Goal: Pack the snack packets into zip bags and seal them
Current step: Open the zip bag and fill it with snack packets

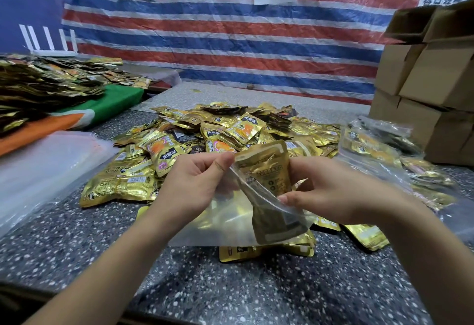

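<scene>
Left hand (197,181) pinches the top corner of the clear zip bag (230,222), thumb and fingers curled on the plastic. Right hand (331,191) grips the opposite lip of the mouth, and its fingers look to be steadying a gold snack packet (266,170) that sits half inside the bag, top edge poking out. The bag's mouth is open, nothing sealed here. Filled bags (377,145) lie at the right, probably finished, though glare blurs them. A big heap of loose packets (230,129) covers the speckled tabletop (256,286) behind, so most of the job remains.
</scene>
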{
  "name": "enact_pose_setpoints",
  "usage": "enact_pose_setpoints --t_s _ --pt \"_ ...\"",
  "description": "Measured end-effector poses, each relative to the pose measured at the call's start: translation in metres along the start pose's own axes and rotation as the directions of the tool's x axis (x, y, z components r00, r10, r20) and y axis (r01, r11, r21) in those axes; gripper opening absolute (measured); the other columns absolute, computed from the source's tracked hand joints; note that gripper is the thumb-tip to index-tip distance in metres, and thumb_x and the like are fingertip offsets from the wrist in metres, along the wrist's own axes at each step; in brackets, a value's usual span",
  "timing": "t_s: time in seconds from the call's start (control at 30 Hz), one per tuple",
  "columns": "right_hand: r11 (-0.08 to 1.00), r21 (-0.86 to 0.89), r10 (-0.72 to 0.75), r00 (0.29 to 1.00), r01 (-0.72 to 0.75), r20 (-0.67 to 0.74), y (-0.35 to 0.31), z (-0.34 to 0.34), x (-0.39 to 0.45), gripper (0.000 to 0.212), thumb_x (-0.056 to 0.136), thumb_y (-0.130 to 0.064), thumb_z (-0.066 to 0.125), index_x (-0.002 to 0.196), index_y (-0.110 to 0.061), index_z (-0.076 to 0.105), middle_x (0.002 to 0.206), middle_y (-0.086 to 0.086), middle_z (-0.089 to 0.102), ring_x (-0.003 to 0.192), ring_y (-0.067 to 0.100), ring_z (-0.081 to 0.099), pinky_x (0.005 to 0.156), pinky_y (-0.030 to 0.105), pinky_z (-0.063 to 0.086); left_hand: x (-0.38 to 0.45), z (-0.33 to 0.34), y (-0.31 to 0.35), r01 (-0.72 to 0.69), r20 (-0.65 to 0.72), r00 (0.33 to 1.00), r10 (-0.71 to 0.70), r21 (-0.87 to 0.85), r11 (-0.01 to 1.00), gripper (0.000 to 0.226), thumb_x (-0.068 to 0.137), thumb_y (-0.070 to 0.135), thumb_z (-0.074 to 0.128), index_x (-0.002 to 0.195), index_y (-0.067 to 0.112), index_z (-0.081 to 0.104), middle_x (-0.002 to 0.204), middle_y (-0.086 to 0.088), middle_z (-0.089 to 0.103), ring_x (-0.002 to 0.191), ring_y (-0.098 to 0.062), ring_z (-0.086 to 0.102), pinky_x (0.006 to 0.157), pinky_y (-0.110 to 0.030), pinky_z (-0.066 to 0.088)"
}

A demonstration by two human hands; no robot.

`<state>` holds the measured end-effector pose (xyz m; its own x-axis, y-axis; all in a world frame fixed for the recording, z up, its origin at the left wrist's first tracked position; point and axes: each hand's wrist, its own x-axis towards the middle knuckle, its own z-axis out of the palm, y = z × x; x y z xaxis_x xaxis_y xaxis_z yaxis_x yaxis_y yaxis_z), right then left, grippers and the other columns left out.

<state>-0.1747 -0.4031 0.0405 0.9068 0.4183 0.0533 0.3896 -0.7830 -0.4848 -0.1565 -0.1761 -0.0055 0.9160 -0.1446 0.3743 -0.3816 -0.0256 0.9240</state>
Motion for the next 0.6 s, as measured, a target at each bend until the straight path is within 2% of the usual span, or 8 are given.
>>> enact_pose_setpoints --t_s 0.07,0.17,0.23,0.33,0.43,0.6 --pt "0.999 -0.038 -0.005 0.999 0.006 0.033 -0.003 -0.002 -0.002 0.016 0.09 -0.038 0.068 0.104 -0.041 0.061 0.106 -0.022 0.066 0.095 -0.004 0.063 0.089 0.037 0.054 0.001 -0.001 0.002 -0.013 0.015 1.0 0.012 0.032 0.999 0.032 0.084 0.046 0.055 0.069 0.028 0.078 0.068 -0.01 0.073 0.07 -0.039 0.07 0.073 -0.061 0.056" --pt "0.995 -0.096 0.004 0.998 0.001 0.056 -0.008 -0.006 -0.003 0.012 0.091 -0.038 0.066 0.1 -0.04 0.059 0.102 -0.021 0.065 0.092 -0.004 0.061 0.087 0.036 0.054 0.002 -0.003 0.003 -0.025 0.037 0.999 0.023 0.052 0.998 0.037 0.084 0.048 0.056 0.075 0.02 0.079 0.072 -0.012 0.074 0.075 -0.045 0.069 0.074 -0.062 0.056" --pt "0.997 -0.074 0.022 0.997 -0.017 0.074 -0.011 -0.008 -0.003 0.011 0.092 -0.034 0.067 0.1 -0.037 0.06 0.097 -0.018 0.068 0.089 -0.002 0.063 0.086 0.037 0.054 0.001 -0.004 0.003 -0.036 0.03 0.999 0.035 0.053 0.998 0.039 0.084 0.049 0.055 0.082 0.017 0.079 0.072 -0.012 0.074 0.073 -0.044 0.069 0.072 -0.061 0.056" --pt "0.998 -0.005 0.061 0.992 -0.061 0.108 -0.012 -0.005 -0.003 0.013 0.093 -0.031 0.067 0.103 -0.036 0.062 0.095 -0.017 0.073 0.087 0.001 0.068 0.085 0.038 0.056 -0.003 -0.002 0.002 -0.062 0.015 0.998 0.062 0.038 0.997 0.033 0.086 0.048 0.055 0.09 0.026 0.079 0.076 -0.011 0.076 0.077 -0.047 0.068 0.073 -0.063 0.056" --pt "0.995 0.018 0.091 0.99 -0.094 0.107 -0.011 0.0 -0.004 0.012 0.092 -0.032 0.069 0.102 -0.036 0.064 0.092 -0.018 0.074 0.084 0.0 0.069 0.087 0.037 0.056 -0.009 0.001 -0.001 -0.097 -0.019 0.995 0.098 0.035 0.995 0.026 0.09 0.045 0.055 0.096 0.036 0.079 0.08 -0.018 0.075 0.081 -0.055 0.063 0.075 -0.066 0.053" --pt "0.996 0.018 0.081 0.994 -0.082 0.076 -0.014 0.004 -0.002 0.012 0.092 -0.031 0.068 0.103 -0.031 0.064 0.092 -0.01 0.073 0.087 0.009 0.068 0.086 0.044 0.055 -0.008 0.0 -0.002 -0.103 -0.051 0.993 0.105 0.044 0.994 0.027 0.09 0.048 0.054 0.102 0.037 0.077 0.076 -0.016 0.074 0.077 -0.052 0.064 0.071 -0.065 0.054"
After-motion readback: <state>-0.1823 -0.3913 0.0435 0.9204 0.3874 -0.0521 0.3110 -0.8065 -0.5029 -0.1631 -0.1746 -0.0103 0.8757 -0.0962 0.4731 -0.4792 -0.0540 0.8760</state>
